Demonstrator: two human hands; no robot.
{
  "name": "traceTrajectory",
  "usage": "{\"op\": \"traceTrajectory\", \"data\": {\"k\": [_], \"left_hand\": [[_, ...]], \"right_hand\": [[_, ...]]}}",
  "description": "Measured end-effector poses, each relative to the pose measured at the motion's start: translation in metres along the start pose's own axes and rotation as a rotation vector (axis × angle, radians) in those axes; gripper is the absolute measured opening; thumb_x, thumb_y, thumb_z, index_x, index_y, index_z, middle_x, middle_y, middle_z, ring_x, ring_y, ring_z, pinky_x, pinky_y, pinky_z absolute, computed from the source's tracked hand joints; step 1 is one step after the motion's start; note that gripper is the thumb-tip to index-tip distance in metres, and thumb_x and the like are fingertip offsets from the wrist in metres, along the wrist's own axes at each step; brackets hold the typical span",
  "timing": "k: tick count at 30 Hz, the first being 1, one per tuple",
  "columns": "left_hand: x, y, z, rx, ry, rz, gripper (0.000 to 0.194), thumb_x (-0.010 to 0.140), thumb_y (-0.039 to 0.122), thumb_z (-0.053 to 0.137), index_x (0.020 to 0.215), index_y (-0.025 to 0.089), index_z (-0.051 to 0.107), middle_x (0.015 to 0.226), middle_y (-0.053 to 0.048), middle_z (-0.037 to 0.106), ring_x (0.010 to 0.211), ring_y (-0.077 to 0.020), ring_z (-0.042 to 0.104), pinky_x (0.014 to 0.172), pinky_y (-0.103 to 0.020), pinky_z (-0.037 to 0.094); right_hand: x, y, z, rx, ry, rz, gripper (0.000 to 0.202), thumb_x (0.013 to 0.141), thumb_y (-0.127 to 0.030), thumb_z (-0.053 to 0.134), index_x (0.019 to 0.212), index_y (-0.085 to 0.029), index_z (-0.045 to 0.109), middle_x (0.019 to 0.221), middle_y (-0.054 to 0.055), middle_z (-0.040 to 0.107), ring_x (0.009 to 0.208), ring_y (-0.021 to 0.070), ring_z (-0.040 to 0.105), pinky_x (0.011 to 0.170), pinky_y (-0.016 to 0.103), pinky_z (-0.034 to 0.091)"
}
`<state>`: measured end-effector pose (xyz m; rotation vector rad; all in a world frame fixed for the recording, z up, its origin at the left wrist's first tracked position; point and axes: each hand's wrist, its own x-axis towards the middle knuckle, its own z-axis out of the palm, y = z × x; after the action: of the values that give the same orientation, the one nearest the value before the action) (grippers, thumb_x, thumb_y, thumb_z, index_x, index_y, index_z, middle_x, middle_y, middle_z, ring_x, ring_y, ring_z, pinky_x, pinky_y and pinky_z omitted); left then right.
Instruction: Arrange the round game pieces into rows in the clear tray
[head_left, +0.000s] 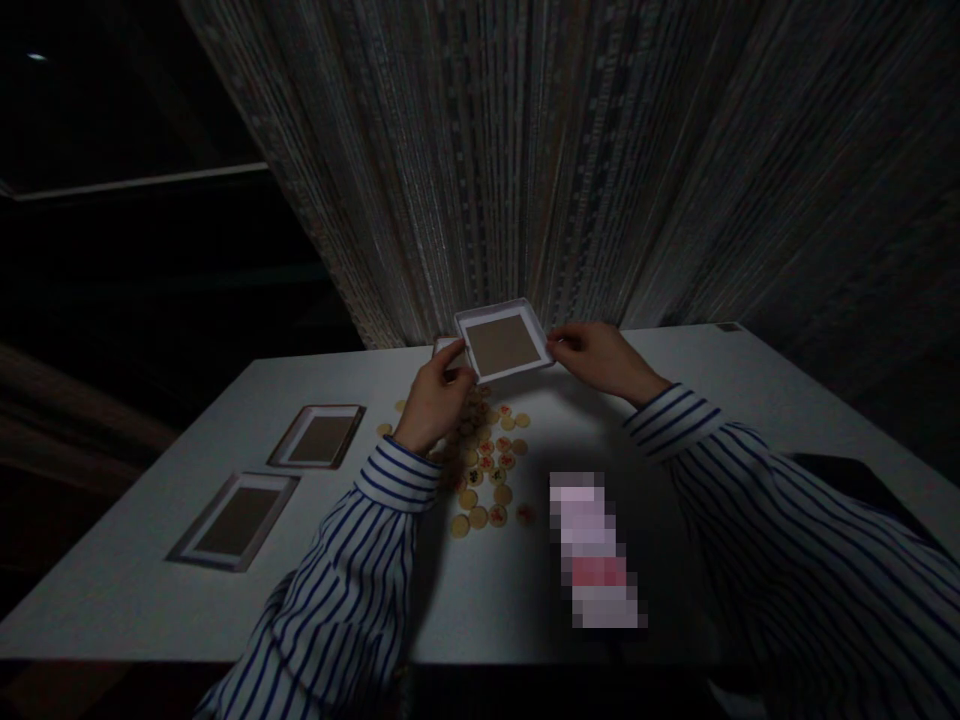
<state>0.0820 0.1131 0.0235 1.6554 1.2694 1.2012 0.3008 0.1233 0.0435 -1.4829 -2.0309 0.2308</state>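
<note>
Both hands hold a shallow cardboard box lid or tray [504,342] above the far part of the table, its grey-brown inside turned towards me. My left hand [437,395] grips its left edge between thumb and fingers. At the right edge, my right hand [600,358] pinches the rim near the corner. Below lie many round wooden xiangqi pieces [486,462], loosely spread, some with red or black characters and others plain side up. My left hand and forearm hide part of them. Another small box part [448,350] shows partly behind my left hand.
Two more shallow box parts [319,437] [238,520] lie open side up at the left of the white table [135,540]. A pixelated phone-like object [596,550] lies near the front edge. A string curtain [510,180] hangs behind; the room is dim.
</note>
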Motion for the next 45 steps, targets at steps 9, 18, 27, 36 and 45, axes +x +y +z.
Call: {"op": "traceTrajectory", "data": {"k": [9,18,27,36,45], "left_hand": [[-0.01,-0.006,0.012,-0.068,0.077,-0.069,0.041,0.073,0.013,0.054,0.114,0.014,0.053,0.114,-0.009,0.061,0.091,-0.0164,0.062,0.085,-0.031,0.049],[-0.027,-0.006,0.021,-0.125,0.057,-0.087,0.04,0.074,0.014,0.053,0.114,0.013,0.056,0.114,-0.009,0.063,0.093,-0.018,0.062,0.085,-0.032,0.05],[-0.041,-0.007,0.031,-0.151,-0.021,-0.102,0.043,0.077,0.017,0.054,0.12,0.012,0.054,0.102,-0.008,0.068,0.093,-0.0187,0.063,0.088,-0.032,0.048],[-0.056,-0.01,0.041,-0.205,-0.067,-0.126,0.048,0.08,0.022,0.053,0.126,0.01,0.048,0.111,-0.011,0.064,0.101,-0.0196,0.06,0.093,-0.037,0.044],[-0.07,-0.016,0.056,-0.148,-0.08,-0.091,0.041,0.082,0.019,0.05,0.123,0.013,0.051,0.107,-0.01,0.064,0.099,-0.0188,0.059,0.089,-0.035,0.047]], "right_hand": [[-0.013,0.003,0.001,0.046,0.004,0.087,0.028,0.079,-0.028,0.047,0.091,-0.014,0.068,0.074,0.003,0.069,0.068,0.0155,0.061,0.06,0.023,0.039],[-0.029,0.007,0.003,0.108,0.035,0.154,0.027,0.077,-0.028,0.05,0.093,-0.015,0.068,0.077,0.004,0.07,0.07,0.016,0.061,0.063,0.025,0.042],[-0.052,0.014,0.005,0.206,0.063,0.24,0.026,0.078,-0.029,0.051,0.094,-0.014,0.066,0.07,0.004,0.068,0.066,0.0157,0.062,0.065,0.026,0.045],[-0.077,0.024,0.011,0.356,0.078,0.274,0.03,0.076,-0.033,0.054,0.097,-0.014,0.064,0.07,0.003,0.067,0.066,0.0156,0.063,0.063,0.027,0.048],[-0.103,0.032,0.013,0.376,0.089,0.309,0.039,0.076,-0.038,0.052,0.103,-0.012,0.062,0.075,0.005,0.068,0.067,0.0162,0.063,0.062,0.029,0.049]]}}
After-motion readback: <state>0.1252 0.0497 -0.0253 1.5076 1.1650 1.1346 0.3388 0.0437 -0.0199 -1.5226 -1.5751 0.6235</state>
